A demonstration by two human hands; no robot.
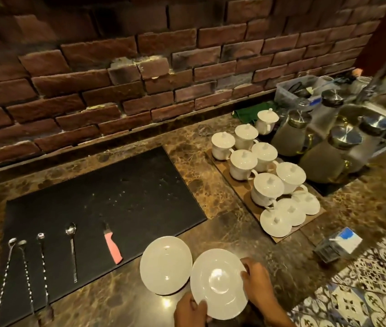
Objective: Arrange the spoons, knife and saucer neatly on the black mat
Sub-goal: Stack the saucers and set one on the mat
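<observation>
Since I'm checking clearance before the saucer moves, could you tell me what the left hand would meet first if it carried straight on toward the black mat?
Probably the second white plate, lying partly off the black mat; the left hand holds the saucer just beside it. Depth is unclear.

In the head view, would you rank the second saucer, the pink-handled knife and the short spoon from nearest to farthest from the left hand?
From the left hand:
1. Second saucer, just up-left, overlapping the mat's corner.
2. Pink-handled knife, farther left on the black mat.
3. Short spoon, left of the knife.
</observation>
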